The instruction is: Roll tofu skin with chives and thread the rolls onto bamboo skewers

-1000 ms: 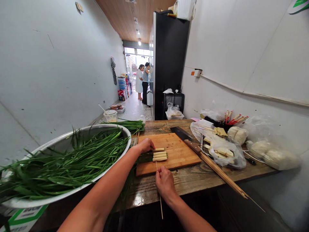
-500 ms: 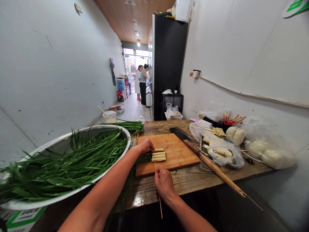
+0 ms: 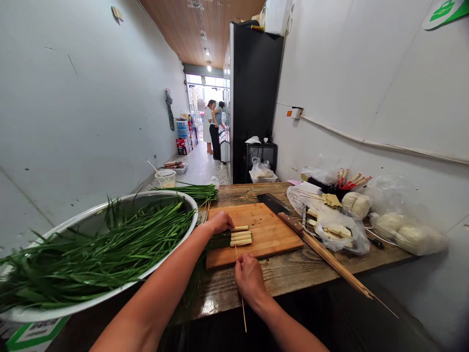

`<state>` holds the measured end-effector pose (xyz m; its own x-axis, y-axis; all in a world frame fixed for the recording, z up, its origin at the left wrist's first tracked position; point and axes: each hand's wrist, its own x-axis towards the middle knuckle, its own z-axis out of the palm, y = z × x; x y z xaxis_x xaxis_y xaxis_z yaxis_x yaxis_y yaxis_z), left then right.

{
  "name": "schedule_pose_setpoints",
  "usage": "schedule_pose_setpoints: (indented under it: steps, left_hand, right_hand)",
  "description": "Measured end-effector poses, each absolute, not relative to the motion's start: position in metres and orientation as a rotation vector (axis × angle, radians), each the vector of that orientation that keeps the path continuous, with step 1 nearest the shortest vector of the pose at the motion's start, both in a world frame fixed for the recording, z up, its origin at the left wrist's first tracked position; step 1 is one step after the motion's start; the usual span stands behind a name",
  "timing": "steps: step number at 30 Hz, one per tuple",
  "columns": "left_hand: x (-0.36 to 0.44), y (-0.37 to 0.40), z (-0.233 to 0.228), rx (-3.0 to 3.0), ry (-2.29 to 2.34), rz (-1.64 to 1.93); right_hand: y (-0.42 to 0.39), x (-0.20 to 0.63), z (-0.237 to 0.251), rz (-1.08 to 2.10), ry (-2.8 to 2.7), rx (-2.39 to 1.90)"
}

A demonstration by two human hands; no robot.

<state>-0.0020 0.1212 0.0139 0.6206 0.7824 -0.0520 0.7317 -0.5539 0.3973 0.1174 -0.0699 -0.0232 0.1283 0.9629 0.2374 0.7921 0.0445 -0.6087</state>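
Observation:
Several pale yellow tofu-skin rolls [image 3: 241,238], with green showing at their ends, lie side by side on a wooden cutting board [image 3: 273,230]. My left hand [image 3: 220,222] is closed, its fingertips at the left end of the farthest roll; the fingers partly hide that end. Between the pinched fingers of my right hand [image 3: 250,277] is a thin bamboo skewer [image 3: 244,313]. Its upper end reaches the near side of the closest roll; whether it has gone in, I cannot tell.
A large metal basin [image 3: 196,208] of green chives [image 3: 120,244] stands left. A cleaver [image 3: 289,221] lies across the board's right edge, beside a skewer bundle [image 3: 337,266] overhanging the table. Right are bagged tofu pieces [image 3: 335,230] and plastic bags [image 3: 406,227]. Two people [image 3: 214,124] stand far off.
My hands, the rolls and the skewer look almost unmoved. The view has shifted slightly. In the distance, one person has changed posture.

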Motion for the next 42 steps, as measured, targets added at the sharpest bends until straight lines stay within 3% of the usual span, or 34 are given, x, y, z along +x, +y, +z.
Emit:
schedule_pose_setpoints:
  steps: [42]
  left_hand:
    - [-0.002,0.111,0.02,2.507,1.234,0.153]
  right_hand:
    - [-0.048,0.111,-0.011,0.389,-1.783,-1.858]
